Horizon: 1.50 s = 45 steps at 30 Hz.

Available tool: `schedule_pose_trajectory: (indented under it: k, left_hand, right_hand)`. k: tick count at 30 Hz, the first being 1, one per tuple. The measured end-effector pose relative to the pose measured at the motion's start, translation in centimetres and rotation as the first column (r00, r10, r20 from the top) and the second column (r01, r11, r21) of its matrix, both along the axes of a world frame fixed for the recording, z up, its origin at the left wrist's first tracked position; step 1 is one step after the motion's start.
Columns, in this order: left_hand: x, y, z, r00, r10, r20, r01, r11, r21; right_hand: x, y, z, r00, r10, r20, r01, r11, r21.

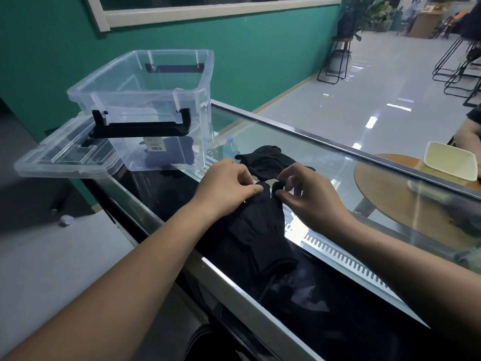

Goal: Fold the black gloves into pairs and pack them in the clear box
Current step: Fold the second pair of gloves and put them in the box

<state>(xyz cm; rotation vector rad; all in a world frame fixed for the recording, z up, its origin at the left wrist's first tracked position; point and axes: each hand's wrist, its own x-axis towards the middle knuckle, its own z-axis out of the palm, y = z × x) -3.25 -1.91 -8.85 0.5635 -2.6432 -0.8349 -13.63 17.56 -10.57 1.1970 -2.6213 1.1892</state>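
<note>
Now pinching glove fingertips on the glass counter

Both hands work one black glove [256, 230] lying flat on the glass counter [325, 149]. The left hand [226, 185] and right hand [309, 194] each close thumb and forefinger on its fingertips. More gloves [265, 160] lie just beyond. The clear box [145, 100] stands open to the left, on its lid [62, 160].

Gloves and box on the glass-topped desk [325, 142]

The clear plastic box [145, 100] stands at the far left on its clear lid [62, 157]; right of it lies one crumpled black glove [263, 160], with the stacked black gloves [257, 235] nearer.
</note>
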Motion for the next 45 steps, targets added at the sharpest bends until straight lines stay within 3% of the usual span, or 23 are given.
schedule_pose_trajectory:
  k: [8, 12, 16, 20, 26, 34, 40, 45]
  left_hand:
    - [-1.7, -0.2, 1.3, 0.987, -0.049, 0.152, 0.041, 0.998, 0.056]
    - [-2.2, -0.3, 1.1, 0.99, -0.037, 0.137, 0.02, 0.992, 0.123]
    - [-2.0, 0.1, 0.7, 0.996, -0.04, 0.075, 0.031, 0.992, 0.12]
    - [-1.1, 0.6, 0.4, 0.997, 0.026, -0.079, -0.014, 0.988, 0.153]
    - [2.3, 1.4, 0.7, 0.975, -0.062, -0.212, 0.063, 0.998, 0.0]
    - [8.8, 3.9, 0.1, 0.93, -0.338, -0.143, 0.341, 0.94, -0.007]
    - [10.3, 4.3, -0.3, 0.893, -0.45, -0.019, 0.446, 0.89, -0.098]
    - [10.8, 4.8, -0.7, 0.903, -0.419, -0.094, 0.405, 0.904, -0.141]
  right_hand:
    - [0.0, 0.0, 0.0, 1.0, 0.008, -0.001, -0.008, 1.0, 0.01]
    - [0.0, 0.0, 0.0, 1.0, 0.01, -0.006, -0.01, 1.0, 0.017]
    - [0.1, 0.0, 0.1, 1.0, 0.008, -0.01, -0.007, 1.0, 0.031]
    - [0.1, 0.0, 0.2, 1.0, -0.005, 0.002, 0.005, 1.0, 0.03]
    - [0.8, 0.7, 0.8, 1.0, 0.002, -0.025, -0.003, 0.998, -0.067]
    - [3.7, 3.0, 2.1, 0.877, 0.432, -0.211, -0.433, 0.9, 0.043]
    - [4.8, 5.1, 1.4, 0.819, 0.555, -0.146, -0.54, 0.831, 0.135]
    - [4.6, 4.9, 2.0, 0.785, 0.609, -0.116, -0.573, 0.784, 0.239]
